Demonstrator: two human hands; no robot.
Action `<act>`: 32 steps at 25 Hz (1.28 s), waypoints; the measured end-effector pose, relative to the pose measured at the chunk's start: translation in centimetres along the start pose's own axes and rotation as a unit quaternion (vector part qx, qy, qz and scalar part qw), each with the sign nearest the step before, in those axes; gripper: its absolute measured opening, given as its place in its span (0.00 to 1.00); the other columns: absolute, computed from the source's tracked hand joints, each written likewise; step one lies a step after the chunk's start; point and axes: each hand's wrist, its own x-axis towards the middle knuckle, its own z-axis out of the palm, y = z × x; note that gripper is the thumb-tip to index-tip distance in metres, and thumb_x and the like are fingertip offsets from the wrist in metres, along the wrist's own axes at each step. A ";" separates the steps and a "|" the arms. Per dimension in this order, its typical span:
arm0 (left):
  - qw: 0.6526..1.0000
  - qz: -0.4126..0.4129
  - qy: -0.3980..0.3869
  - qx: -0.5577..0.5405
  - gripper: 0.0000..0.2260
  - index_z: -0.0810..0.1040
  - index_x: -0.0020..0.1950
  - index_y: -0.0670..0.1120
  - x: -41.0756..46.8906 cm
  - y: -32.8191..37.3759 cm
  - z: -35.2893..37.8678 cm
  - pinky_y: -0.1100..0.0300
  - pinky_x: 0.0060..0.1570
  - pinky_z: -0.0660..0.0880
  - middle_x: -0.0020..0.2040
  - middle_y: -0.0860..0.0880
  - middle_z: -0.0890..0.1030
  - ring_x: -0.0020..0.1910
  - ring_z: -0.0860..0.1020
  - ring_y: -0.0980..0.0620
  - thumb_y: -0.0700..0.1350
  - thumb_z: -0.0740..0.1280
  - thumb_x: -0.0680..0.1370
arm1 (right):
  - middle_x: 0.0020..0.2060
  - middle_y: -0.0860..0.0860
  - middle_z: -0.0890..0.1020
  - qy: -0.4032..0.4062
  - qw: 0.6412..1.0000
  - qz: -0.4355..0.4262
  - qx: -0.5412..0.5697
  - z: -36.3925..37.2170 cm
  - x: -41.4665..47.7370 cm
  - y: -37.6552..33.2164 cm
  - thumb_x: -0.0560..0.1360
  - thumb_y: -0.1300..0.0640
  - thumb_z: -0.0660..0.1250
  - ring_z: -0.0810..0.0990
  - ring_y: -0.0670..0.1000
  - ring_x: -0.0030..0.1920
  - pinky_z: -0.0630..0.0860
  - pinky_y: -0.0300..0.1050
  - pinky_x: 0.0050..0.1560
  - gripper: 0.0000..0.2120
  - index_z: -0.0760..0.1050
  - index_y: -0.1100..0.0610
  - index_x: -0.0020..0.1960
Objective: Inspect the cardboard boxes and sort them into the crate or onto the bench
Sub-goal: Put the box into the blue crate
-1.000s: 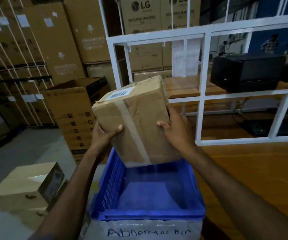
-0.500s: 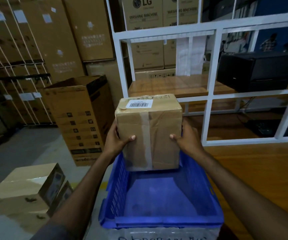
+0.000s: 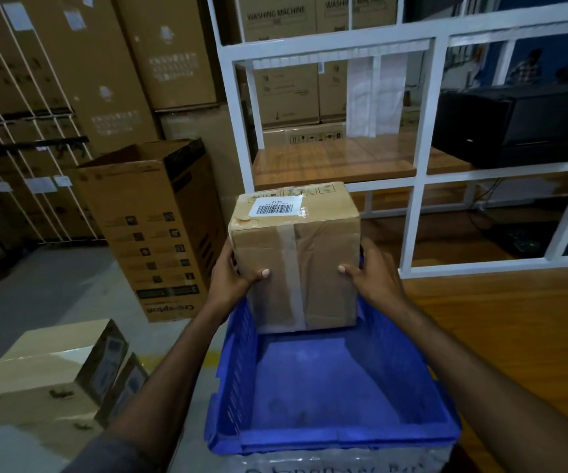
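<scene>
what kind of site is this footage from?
Most likely a warehouse sorting station. Tall stacks of appliance cartons, some printed WASHING MACHINE, fill the back. The left hand and right hand hold a barcode-labelled box at a blue crate beside a wooden bench.

**Dim, bluish, wide-angle warp**

Low ambient light overall; soft glare on the wooden shelf point(image 3: 333, 162) and the cardboard box point(image 3: 323, 261) tape; blue crate point(image 3: 333, 438) interior shadowed; white rack point(image 3: 419, 213) bars bow near the edges; lower corners smeared; barcode label point(image 3: 275, 208) reasonably sharp.
</scene>
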 end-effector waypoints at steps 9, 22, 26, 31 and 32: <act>0.998 -0.011 -0.002 0.059 0.41 0.60 0.84 0.53 0.1 -2.0 0.3 0.49 0.65 0.75 0.76 0.51 0.73 0.73 0.71 0.50 0.38 0.77 0.76 | 0.58 0.50 0.79 -0.031 0.993 -0.022 -0.112 1.9 1.6 3.9 0.77 0.59 0.73 0.80 0.50 0.55 0.81 0.49 0.50 0.36 0.59 0.45 0.79; 0.986 -0.026 -0.008 0.163 0.43 0.62 0.82 0.51 2.5 -2.7 0.7 0.49 0.65 0.76 0.76 0.45 0.73 0.74 0.72 0.45 0.35 0.78 0.73 | 0.49 0.54 0.83 -0.051 0.955 0.078 -0.282 3.7 3.9 5.0 0.78 0.57 0.72 0.83 0.56 0.51 0.82 0.53 0.50 0.07 0.77 0.56 0.54; 0.973 -0.085 -0.018 0.216 0.37 0.69 0.75 0.47 2.8 -3.2 1.3 0.38 0.66 0.76 0.71 0.44 0.77 0.70 0.77 0.42 0.41 0.82 0.70 | 0.52 0.58 0.84 -0.012 0.962 0.106 -0.251 5.0 4.2 5.2 0.82 0.62 0.65 0.83 0.59 0.53 0.82 0.56 0.52 0.05 0.80 0.60 0.55; 0.968 -0.073 0.009 0.238 0.40 0.66 0.75 0.52 3.1 -4.2 1.4 0.36 0.66 0.75 0.72 0.46 0.76 0.69 0.76 0.43 0.45 0.83 0.68 | 0.54 0.60 0.83 -0.022 0.971 0.111 -0.211 4.8 3.7 5.9 0.83 0.61 0.64 0.82 0.61 0.56 0.80 0.59 0.57 0.04 0.77 0.60 0.54; 0.967 -0.074 0.010 0.243 0.41 0.66 0.74 0.53 3.3 -4.2 1.4 0.36 0.66 0.75 0.72 0.46 0.76 0.70 0.76 0.43 0.45 0.84 0.67 | 0.53 0.62 0.83 -0.022 0.972 0.101 -0.212 4.8 3.7 6.1 0.83 0.63 0.63 0.82 0.63 0.55 0.80 0.60 0.57 0.04 0.77 0.60 0.53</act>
